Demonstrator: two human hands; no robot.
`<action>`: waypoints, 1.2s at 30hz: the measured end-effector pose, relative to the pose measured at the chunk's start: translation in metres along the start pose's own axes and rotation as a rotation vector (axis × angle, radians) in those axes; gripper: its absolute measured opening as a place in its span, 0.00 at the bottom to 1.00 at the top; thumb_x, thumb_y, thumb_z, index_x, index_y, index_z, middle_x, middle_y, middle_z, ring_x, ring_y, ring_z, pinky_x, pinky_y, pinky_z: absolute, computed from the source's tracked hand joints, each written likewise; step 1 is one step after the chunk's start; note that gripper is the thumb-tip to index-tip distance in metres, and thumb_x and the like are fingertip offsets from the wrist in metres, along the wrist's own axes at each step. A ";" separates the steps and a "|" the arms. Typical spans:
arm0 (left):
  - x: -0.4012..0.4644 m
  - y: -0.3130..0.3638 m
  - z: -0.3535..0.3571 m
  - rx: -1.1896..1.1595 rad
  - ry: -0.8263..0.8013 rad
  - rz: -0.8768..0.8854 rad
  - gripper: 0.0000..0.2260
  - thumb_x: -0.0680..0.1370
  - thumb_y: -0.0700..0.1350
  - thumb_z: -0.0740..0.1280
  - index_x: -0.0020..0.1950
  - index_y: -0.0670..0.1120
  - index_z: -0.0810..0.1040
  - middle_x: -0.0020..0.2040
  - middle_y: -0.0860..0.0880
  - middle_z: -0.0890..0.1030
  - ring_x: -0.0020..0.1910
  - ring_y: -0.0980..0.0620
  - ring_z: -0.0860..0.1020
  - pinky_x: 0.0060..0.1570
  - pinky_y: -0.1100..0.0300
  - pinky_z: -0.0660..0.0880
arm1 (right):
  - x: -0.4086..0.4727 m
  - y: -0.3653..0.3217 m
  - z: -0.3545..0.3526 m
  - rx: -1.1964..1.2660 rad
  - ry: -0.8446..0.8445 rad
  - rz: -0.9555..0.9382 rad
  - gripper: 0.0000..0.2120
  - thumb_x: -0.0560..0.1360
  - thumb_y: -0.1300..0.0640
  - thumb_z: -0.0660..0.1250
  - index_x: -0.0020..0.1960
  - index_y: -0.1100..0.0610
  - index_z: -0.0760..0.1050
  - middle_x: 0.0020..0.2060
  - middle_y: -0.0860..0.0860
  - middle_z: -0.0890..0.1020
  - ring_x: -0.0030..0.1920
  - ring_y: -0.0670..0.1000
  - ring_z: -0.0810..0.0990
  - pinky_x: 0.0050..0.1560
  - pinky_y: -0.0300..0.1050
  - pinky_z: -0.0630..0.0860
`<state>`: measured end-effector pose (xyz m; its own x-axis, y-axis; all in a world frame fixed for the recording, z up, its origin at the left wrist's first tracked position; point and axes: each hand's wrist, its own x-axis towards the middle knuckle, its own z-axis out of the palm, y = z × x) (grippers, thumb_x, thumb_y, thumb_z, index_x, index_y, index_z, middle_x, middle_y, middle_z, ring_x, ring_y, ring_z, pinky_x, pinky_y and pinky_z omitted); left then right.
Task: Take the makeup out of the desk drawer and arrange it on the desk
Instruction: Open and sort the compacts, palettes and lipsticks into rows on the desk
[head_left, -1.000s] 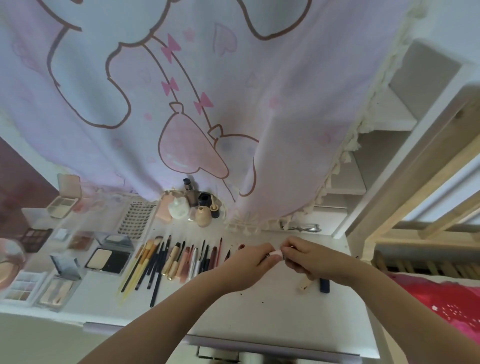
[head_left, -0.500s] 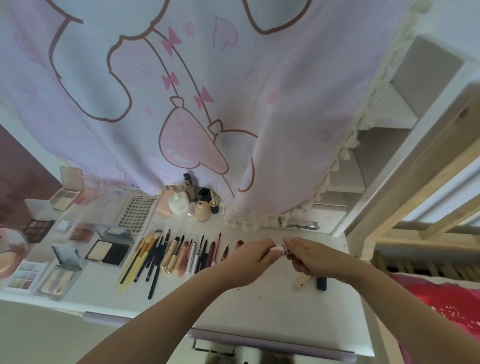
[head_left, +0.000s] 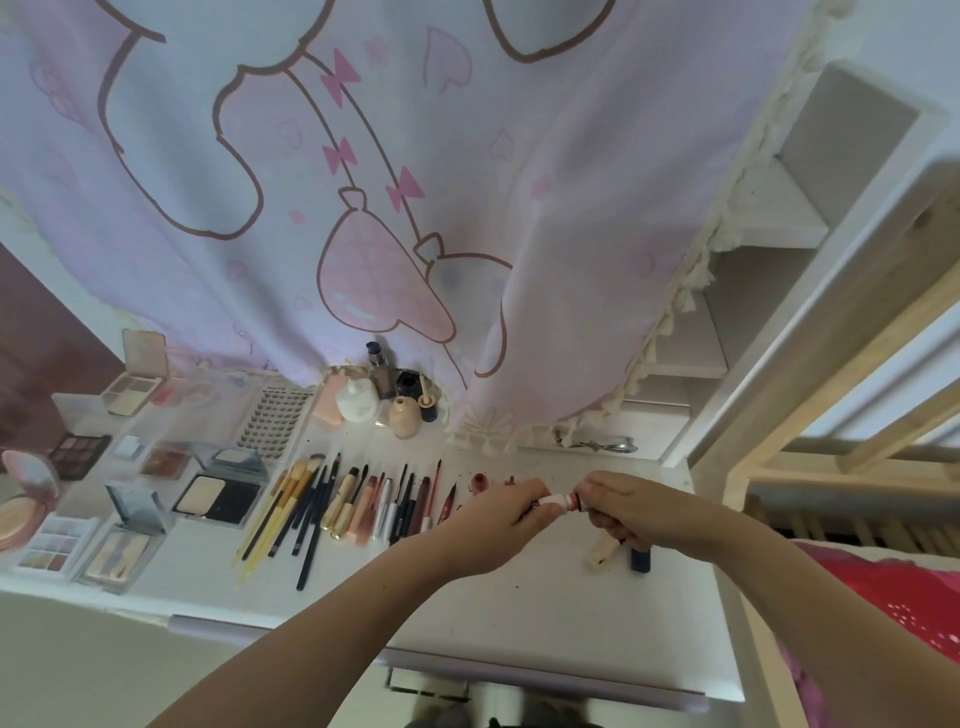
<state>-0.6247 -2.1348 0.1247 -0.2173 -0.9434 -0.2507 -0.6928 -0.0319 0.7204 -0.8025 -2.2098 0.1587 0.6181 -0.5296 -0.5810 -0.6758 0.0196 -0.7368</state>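
Observation:
Both hands meet above the white desk (head_left: 545, 618) and grip one small lip gloss tube (head_left: 558, 501), white at one end and pink at the other. My left hand (head_left: 501, 525) pinches the white end; my right hand (head_left: 631, 512) pinches the pink end. Left of the hands lies a row of brushes and pencils (head_left: 332, 506). Open palettes and compacts (head_left: 130, 493) cover the desk's left part. Under my right hand lie a cream tube (head_left: 602, 553) and a dark blue cap-like piece (head_left: 640, 558). The drawer edge (head_left: 431, 688) shows below the desk front.
A pink cartoon-print curtain (head_left: 415, 182) hangs over the desk's back. Small bottles (head_left: 384, 400) stand beneath it, beside a false-lash tray (head_left: 275, 423). A metal eyelash curler (head_left: 597, 445) lies at the back right. A wooden bed frame (head_left: 831, 389) and red bedding (head_left: 893, 597) are to the right.
My hands have drawn slightly apart along the tube, showing more of its white and pink body. The view has shifted a little; the desk items have stayed put.

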 end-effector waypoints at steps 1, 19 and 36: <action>0.000 -0.001 0.000 -0.004 0.003 -0.010 0.15 0.82 0.54 0.54 0.50 0.43 0.71 0.35 0.52 0.69 0.32 0.53 0.66 0.37 0.56 0.65 | 0.000 0.003 -0.004 0.026 0.002 0.007 0.12 0.82 0.52 0.53 0.50 0.57 0.71 0.32 0.47 0.68 0.27 0.43 0.62 0.27 0.33 0.60; 0.033 0.010 0.102 -0.695 0.260 -0.380 0.06 0.83 0.47 0.53 0.55 0.47 0.67 0.46 0.48 0.80 0.45 0.52 0.80 0.46 0.63 0.77 | 0.030 0.108 -0.001 -0.127 0.460 0.023 0.08 0.78 0.53 0.63 0.56 0.49 0.75 0.50 0.46 0.74 0.46 0.44 0.75 0.43 0.29 0.67; 0.114 -0.029 0.123 -0.260 0.682 -0.528 0.10 0.79 0.43 0.62 0.60 0.46 0.72 0.58 0.49 0.70 0.49 0.49 0.75 0.47 0.55 0.75 | 0.120 0.120 0.005 -0.524 0.472 -0.124 0.12 0.79 0.52 0.58 0.60 0.52 0.71 0.55 0.50 0.78 0.57 0.53 0.75 0.56 0.48 0.68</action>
<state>-0.7142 -2.2008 -0.0045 0.5983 -0.7727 -0.2121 -0.3908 -0.5125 0.7646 -0.8071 -2.2669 -0.0010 0.5431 -0.8143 -0.2048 -0.7892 -0.4117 -0.4558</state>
